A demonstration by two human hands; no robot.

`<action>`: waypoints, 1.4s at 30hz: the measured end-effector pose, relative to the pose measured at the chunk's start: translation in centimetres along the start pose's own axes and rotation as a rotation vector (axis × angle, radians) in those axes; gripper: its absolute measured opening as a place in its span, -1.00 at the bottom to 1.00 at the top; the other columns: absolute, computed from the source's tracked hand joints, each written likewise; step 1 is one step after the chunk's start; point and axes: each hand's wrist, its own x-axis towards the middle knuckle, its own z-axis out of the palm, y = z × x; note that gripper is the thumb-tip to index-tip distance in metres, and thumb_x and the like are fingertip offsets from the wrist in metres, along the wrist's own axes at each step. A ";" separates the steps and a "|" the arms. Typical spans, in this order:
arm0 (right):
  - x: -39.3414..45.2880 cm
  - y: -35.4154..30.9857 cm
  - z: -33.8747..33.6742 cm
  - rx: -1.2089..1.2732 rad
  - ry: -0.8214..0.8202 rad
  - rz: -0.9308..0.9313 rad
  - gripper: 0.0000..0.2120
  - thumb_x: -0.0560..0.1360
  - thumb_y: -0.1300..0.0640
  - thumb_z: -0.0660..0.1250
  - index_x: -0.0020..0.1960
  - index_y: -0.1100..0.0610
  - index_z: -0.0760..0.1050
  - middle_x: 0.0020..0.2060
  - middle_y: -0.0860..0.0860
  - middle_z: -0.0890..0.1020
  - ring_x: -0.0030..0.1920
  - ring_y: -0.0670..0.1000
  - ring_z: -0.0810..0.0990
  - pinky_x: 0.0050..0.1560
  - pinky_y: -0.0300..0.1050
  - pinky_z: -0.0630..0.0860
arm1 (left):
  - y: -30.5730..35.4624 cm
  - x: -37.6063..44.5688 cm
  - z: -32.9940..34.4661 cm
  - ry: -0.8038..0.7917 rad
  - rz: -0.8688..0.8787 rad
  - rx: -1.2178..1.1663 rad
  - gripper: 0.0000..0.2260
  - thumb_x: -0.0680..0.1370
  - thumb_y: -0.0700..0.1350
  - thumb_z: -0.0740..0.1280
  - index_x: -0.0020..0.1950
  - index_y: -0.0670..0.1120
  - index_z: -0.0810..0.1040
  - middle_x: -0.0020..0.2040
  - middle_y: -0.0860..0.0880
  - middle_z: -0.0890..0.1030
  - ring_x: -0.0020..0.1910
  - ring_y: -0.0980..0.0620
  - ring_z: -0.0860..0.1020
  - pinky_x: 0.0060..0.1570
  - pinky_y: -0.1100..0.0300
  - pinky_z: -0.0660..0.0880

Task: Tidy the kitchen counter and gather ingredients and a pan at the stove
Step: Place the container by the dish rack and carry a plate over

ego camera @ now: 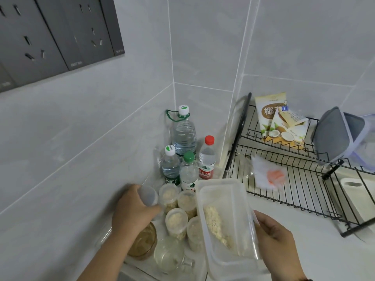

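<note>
While the left hand (135, 209) curls its fingers (132, 191) round a small translucent jar (148, 195) at the back of a white worktop (284, 226), the right hand (278, 238) grips the near edge of a clear rectangular container (225, 216), thumb on top, with a strip of pale crumbly food lying inside it. Four water bottles stand together in the tiled corner: one large bottle (184, 136) with a green carrying loop, one white-capped bottle (171, 165), one green-capped bottle (188, 171) and one red-capped bottle (207, 157). Just in front of them are four lidded tubs (176, 223) of beige food, packed close beside the container. An amber glass bowl (143, 244) sits partly under the left wrist, with a clear glass mug (168, 254) just beside it. To the right, a black wire dish rack (294, 191) holds two coconut-printed packets (280, 122), one of them clipped shut, one grey-lidded box (336, 134) leaning on edge, and one crumpled plastic bag (267, 175) with something orange inside. One white cutting board (355, 197) lies under the rack. Pale grey tiles cover both walls, and dark grey socket panels (56, 33) run along the left wall.
</note>
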 end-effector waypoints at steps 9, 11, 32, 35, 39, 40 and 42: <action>0.0 0.6 0.4 0.022 0.017 -0.001 -0.81 0.51 0.28 0.35 -0.04 0.03 0.67 -0.25 -0.05 0.73 -0.15 0.01 0.70 -0.03 -0.03 0.58 | -0.8 0.7 1.8 -0.129 0.036 0.093 -0.49 0.24 0.05 0.54 0.11 -0.03 0.48 -0.06 0.05 0.56 -0.05 -0.02 0.57 -0.10 0.13 0.54; 0.0 0.8 0.5 0.022 0.026 0.001 -0.81 0.51 0.28 0.35 -0.04 0.02 0.66 -0.25 -0.05 0.73 -0.15 0.01 0.70 -0.01 -0.01 0.58 | -1.1 0.9 2.3 -0.158 0.033 0.107 -0.51 0.23 0.05 0.53 0.09 -0.02 0.50 -0.04 0.03 0.59 -0.05 -0.02 0.58 -0.08 0.11 0.56; -0.7 1.5 0.9 0.048 0.076 -0.045 -0.81 0.52 0.25 0.34 -0.06 0.01 0.67 -0.24 -0.06 0.73 -0.15 -0.02 0.70 -0.02 -0.01 0.59 | -2.2 1.9 2.5 -0.424 0.018 -0.014 -0.41 0.31 -0.20 0.51 0.32 -0.07 0.46 0.23 -0.03 0.53 0.20 -0.05 0.53 0.14 0.12 0.47; -0.5 1.9 0.4 0.075 0.097 -0.037 -0.83 0.52 0.23 0.35 -0.04 0.03 0.68 -0.23 -0.05 0.73 -0.13 0.00 0.71 0.00 0.01 0.60 | -1.1 1.2 1.6 -0.344 0.019 -0.069 -0.52 0.40 -0.18 0.46 0.29 -0.04 0.46 0.21 -0.02 0.52 0.26 -0.06 0.49 0.20 0.11 0.43; -0.1 2.2 -0.9 0.116 0.123 -0.036 -0.83 0.52 0.23 0.35 -0.02 0.03 0.67 -0.21 -0.06 0.73 -0.12 -0.02 0.71 -0.03 -0.03 0.59 | 2.4 -0.9 1.0 -0.208 0.147 -0.189 -0.64 0.44 -0.21 0.42 0.21 -0.01 0.54 0.11 0.12 0.58 0.13 0.14 0.54 0.13 0.25 0.42; 0.1 2.3 -1.2 0.123 0.128 -0.035 -0.83 0.52 0.23 0.35 -0.02 0.03 0.67 -0.21 -0.06 0.73 -0.13 -0.03 0.70 -0.05 -0.05 0.58 | 3.5 -1.5 1.0 -0.196 0.168 -0.229 -0.68 0.45 -0.22 0.42 0.16 0.03 0.55 0.07 0.16 0.60 0.09 0.17 0.56 0.11 0.26 0.43; 0.5 2.4 -2.4 0.141 0.150 -0.026 -0.84 0.51 0.23 0.36 -0.01 0.03 0.67 -0.21 -0.06 0.73 -0.13 -0.04 0.70 -0.07 -0.07 0.58 | 5.7 -2.7 1.4 -0.230 0.183 -0.324 -0.72 0.46 -0.24 0.41 0.05 0.10 0.55 0.00 0.17 0.63 0.02 0.23 0.58 0.08 0.26 0.48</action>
